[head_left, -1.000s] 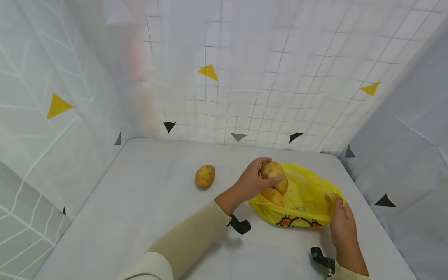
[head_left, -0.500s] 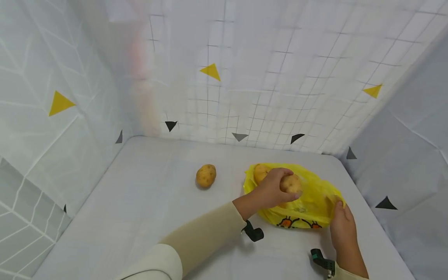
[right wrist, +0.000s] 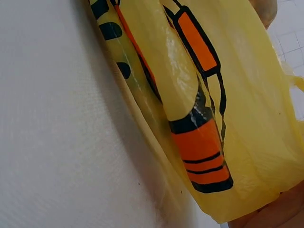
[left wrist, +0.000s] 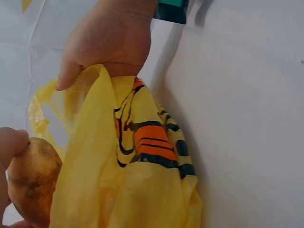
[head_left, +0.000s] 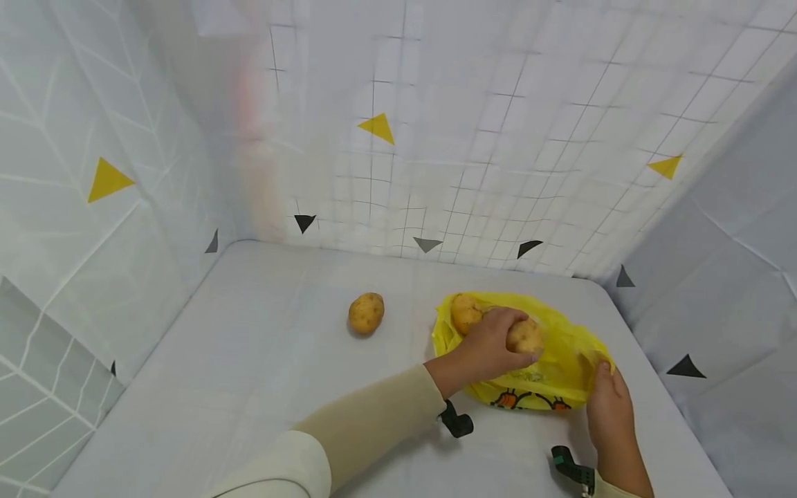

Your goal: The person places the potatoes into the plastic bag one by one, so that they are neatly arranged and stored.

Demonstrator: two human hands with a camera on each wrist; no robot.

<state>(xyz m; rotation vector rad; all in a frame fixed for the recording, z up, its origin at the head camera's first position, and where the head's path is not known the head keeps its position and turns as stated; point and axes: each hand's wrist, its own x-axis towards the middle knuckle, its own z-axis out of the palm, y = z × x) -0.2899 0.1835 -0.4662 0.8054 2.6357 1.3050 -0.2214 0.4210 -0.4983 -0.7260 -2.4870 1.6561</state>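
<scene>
My left hand (head_left: 492,349) grips a potato (head_left: 526,337) over the mouth of a yellow plastic bag (head_left: 563,360) printed with orange and black shapes. In the left wrist view, fingers and thumb lie around that potato (left wrist: 34,183) beside the bag wall (left wrist: 85,161). Another potato (head_left: 465,312) sits inside the bag at its left end; the left hand hides part of the contents. My right hand (head_left: 611,401) pinches the bag's right rim and holds the mouth spread. The printed side of the bag (right wrist: 256,118) fills much of the right wrist view.
A single potato (head_left: 366,313) lies on the white table (head_left: 280,360), left of the bag. White sheet walls (head_left: 473,138) with yellow and dark triangles enclose the back and sides. Each wrist wears a small black camera (head_left: 457,420).
My left hand has moved right and slightly down with a potato, from the bag's left end to over its middle. The right hand keeps its hold on the rim.
</scene>
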